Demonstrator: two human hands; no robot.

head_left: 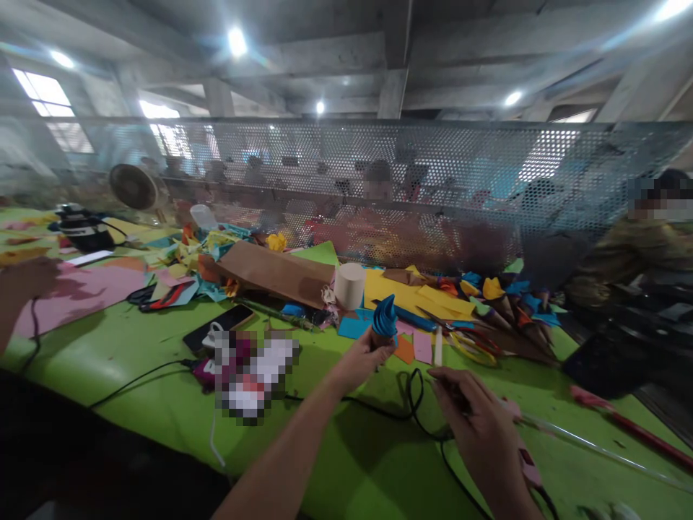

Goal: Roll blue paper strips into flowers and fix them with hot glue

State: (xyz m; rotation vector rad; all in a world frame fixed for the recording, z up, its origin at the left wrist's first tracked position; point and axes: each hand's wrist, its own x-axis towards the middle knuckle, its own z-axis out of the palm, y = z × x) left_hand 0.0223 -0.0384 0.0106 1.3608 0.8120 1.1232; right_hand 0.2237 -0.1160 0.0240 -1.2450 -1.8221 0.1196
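Note:
My left hand is closed around a small paper ice cream cone, a brown cone topped with a pleated blue paper swirl. It holds the cone upright above the green table. To the right, my right hand is wrapped around a pink hot glue gun, whose body is mostly hidden by the fingers. A clear glue stick sticks out of its back. Beyond the hands lie small blue, pink and orange paper pieces, yellow-handled scissors and a narrow white strip.
A black cord loops between my hands. On the left are a phone and a blurred-out power strip. A white roll, brown cardboard and finished cones stand behind. Another person's hand is at far left.

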